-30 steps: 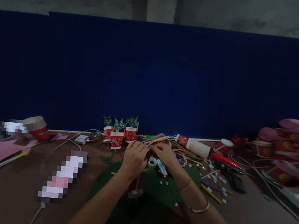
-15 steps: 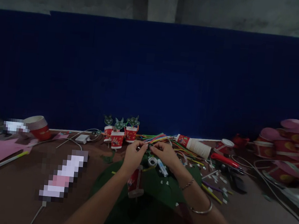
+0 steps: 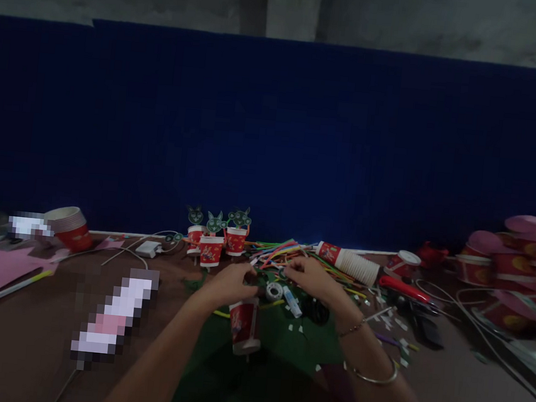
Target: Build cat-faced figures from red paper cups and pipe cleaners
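My left hand [image 3: 234,284] is above a red paper cup [image 3: 242,326], fingers curled around something dark that I cannot make out. To the right, my right hand [image 3: 310,279] has thumb and fingertips pinched together; whatever they hold is too small to name. The cup lies tilted on dark green paper [image 3: 275,366], its white rim toward me and a thin stick-like end below it. Between the hands lie a roll of tape [image 3: 274,292] and a small white and blue item [image 3: 292,302]. Dark loops like scissor handles [image 3: 319,311] show under my right wrist.
Three red cups with green animal faces [image 3: 211,249] stand at the back. Colourful pipe cleaners [image 3: 284,253] and a stack of cups [image 3: 347,263] lie right of them. A red-handled tool [image 3: 404,287], paper scraps and pink-topped cups [image 3: 522,270] are farther right. A pixelated phone-like object [image 3: 115,316] lies left.
My hands have moved apart from where their fingertips met. The left hand has dropped lower and turned over the cup; the right has shifted right.
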Demonstrator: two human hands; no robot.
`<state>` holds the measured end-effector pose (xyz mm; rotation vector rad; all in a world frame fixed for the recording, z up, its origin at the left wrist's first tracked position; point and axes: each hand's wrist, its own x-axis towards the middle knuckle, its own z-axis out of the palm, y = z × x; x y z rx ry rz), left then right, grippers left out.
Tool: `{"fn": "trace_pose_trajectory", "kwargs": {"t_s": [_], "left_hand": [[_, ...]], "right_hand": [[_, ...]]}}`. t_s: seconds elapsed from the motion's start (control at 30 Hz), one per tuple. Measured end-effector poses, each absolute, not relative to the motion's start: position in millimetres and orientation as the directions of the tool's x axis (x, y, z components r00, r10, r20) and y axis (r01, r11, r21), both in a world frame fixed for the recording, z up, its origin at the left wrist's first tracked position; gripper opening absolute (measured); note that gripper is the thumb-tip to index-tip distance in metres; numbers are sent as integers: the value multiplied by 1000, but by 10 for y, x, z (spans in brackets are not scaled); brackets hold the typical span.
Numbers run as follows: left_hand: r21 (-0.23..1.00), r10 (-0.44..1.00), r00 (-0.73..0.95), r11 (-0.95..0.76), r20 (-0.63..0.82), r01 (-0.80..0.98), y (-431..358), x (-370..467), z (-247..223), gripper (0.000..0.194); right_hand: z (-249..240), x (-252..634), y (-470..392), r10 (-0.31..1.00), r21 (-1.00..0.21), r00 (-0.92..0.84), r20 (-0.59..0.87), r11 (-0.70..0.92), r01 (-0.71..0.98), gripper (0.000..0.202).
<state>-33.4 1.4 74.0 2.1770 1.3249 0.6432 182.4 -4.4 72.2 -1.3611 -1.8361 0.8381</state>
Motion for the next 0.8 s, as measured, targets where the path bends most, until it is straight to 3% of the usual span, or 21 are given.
{"fn": "trace_pose_trajectory", "kwargs": {"t_s": [0.17,0.3,0.47,0.7,0.8], "left_hand": [[357,893,449,-407,-38,841,-69,-360,724,36],[346,862,488,-419,-140,839,-88,-243,676,40],[359,843,527,-463,-103,810,-90,-139,601,38],[275,909,416,-401,6,874,-196,46,632,20],[243,924,382,-375,20,894,-224,103,655,21]], "right_hand": [[742,1925,-145,932,-721,-342,-117,157,675,14],[660,1881,-130,909,-555,-343,-238,163,816,28],[522,1835,-19,942,-498,-322,-94,235,835,23],[481,1742,86,963,-680,-231,142,264,684,19],[459,1706,106,954,-752,-213,209,296,589,19]]}}
